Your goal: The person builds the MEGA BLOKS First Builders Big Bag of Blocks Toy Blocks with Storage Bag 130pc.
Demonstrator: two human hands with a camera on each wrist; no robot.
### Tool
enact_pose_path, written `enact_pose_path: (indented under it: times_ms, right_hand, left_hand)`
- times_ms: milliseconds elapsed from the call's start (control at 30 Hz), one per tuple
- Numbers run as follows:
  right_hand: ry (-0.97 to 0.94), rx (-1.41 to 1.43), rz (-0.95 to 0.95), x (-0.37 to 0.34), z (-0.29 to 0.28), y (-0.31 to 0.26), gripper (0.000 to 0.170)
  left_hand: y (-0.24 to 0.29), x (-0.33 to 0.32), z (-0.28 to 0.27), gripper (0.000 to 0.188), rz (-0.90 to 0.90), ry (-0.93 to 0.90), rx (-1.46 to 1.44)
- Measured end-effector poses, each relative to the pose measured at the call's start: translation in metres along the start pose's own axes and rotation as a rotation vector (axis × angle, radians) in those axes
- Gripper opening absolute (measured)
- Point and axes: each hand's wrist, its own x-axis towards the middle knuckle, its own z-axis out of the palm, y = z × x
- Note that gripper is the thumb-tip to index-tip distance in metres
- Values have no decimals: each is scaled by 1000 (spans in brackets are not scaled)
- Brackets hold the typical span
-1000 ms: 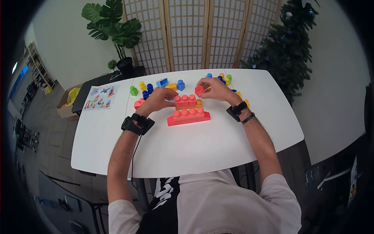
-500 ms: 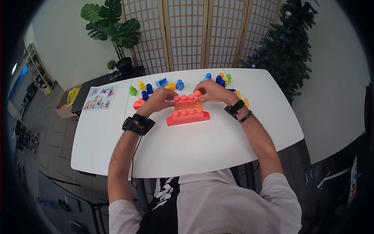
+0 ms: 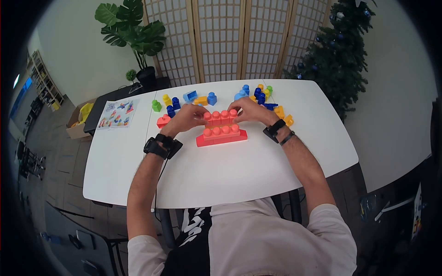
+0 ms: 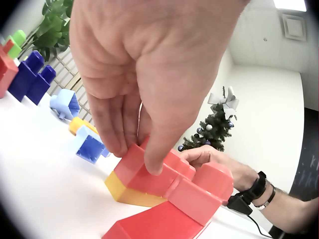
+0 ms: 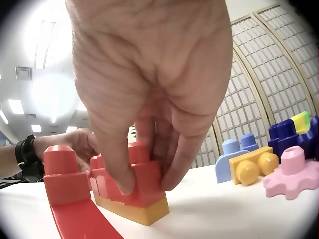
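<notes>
A row of four red blocks (image 3: 220, 121) sits on a yellow base (image 5: 149, 214) at the middle of the white tabletop (image 3: 212, 175), straight out at 12 o'clock from me. The blocks are glossy plastic, each with one rounded stud on top, and they stand side by side; in the wrist views the base shows as a yellow strip under them, angled at its ends. My left hand (image 3: 188, 117) pinches the 9 o'clock end of the row between thumb and fingers. My right hand (image 3: 254, 110) grips the end block at 3 o'clock, thumb on the near face, fingers on the far one.

A second ago that last block was in my right hand, off to the 2 o'clock side, and the row had only three red blocks; now it stands in line as the fourth, on the base.

The studs point up, and the long axis runs from 9 to 3 o'clock, its right end a touch farther from me. A long red piece (image 3: 222, 139) with sloping ends and four studs lies just beside it at 6 o'clock, nearly parallel. A light blue block (image 3: 212, 99) stands at 11.
</notes>
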Motion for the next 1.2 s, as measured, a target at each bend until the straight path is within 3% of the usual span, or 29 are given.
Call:
enact_pose_path:
  times_ms: [133, 200, 233, 300, 400, 500, 700, 800, 1200]
  right_hand:
    - [-40, 229, 68, -10, 2, -5, 57]
    - [19, 307, 206, -15, 3, -7, 79]
    - [18, 309, 206, -20, 3, -10, 79]
    - [-25, 394, 137, -29, 4, -15, 100]
    - [-101, 197, 83, -32, 9, -24, 107]
    - [-84, 146, 16, -30, 18, -27, 93]
    - [26, 101, -57, -24, 33, -16, 75]
    - [18, 122, -42, -24, 33, -17, 75]
    - [-6, 114, -66, -22, 34, -12, 74]
  left_hand:
    - [-4, -9, -6, 37, -40, -58, -83]
    - [-11, -13, -9, 61, -96, -4, -263]
    - [-12, -17, -11, 61, -99, -4, -263]
    - [-13, -24, -12, 88, -137, -48, -349]
    - [7, -40, -2, 101, -66, -77, -182]
    - [23, -39, 12, 89, -9, -56, -52]
    - [3, -28, 29, 70, 9, 29, -40]
    - [4, -29, 28, 72, -50, 8, -45]
    - [-2, -27, 33, 70, -8, 52, -36]
